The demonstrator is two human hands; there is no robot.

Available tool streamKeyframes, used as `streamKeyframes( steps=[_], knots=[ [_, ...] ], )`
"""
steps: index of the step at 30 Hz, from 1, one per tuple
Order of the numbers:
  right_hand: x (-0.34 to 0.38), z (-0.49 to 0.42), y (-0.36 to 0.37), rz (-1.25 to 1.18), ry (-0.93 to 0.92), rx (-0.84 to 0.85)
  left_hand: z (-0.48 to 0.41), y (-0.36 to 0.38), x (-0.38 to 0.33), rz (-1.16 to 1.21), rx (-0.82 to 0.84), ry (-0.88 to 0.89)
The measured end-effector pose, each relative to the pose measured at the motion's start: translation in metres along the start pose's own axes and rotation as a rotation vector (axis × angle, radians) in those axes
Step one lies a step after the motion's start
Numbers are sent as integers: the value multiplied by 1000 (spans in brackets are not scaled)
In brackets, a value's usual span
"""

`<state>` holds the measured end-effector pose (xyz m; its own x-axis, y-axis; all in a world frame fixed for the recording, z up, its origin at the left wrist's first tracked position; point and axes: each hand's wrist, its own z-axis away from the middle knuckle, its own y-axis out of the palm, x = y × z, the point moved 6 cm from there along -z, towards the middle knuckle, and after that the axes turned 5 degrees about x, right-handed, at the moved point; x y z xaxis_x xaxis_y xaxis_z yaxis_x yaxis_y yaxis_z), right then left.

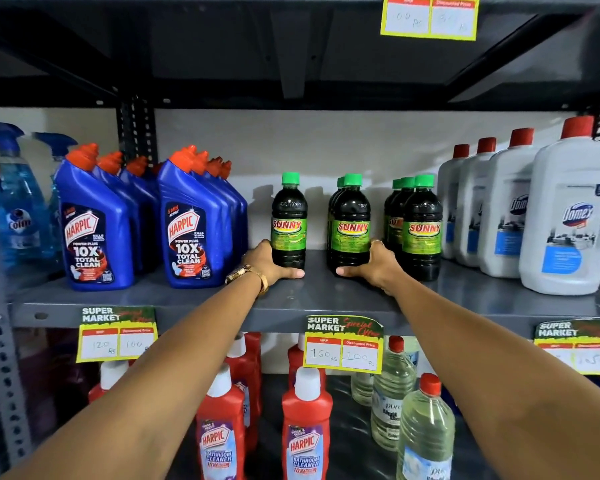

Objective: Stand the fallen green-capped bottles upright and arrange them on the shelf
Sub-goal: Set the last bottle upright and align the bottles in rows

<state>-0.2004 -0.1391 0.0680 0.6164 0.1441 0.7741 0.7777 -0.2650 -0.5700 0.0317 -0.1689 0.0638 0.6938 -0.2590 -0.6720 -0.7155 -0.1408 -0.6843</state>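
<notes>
Left hand (274,263) grips the lone upright green-capped bottle (289,221); right hand (371,263) grips the middle row's front bottle (352,223), both mid-shelf near the front edge. Open grey shelf (319,292) lies between them; blue Harpic bottles (187,220) stand leftward.

Supermarket aisle, price tags (343,344), stocked cleaning bottles (94,223)
</notes>
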Motion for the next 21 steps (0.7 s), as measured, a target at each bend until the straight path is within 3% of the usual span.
streamKeyframes(
  steps=[9, 17, 21],
  knots=[
    [-1, -2, 0, -26, 5, 13, 1, -1, -6, -199, -51, 23],
    [-1, 1, 2, -49, 34, 53, -2, 1, -2, -231, -7, -7],
    [-3, 7, -1, -139, 56, 107, 2, -1, 0, -130, 58, -40]
  ],
)
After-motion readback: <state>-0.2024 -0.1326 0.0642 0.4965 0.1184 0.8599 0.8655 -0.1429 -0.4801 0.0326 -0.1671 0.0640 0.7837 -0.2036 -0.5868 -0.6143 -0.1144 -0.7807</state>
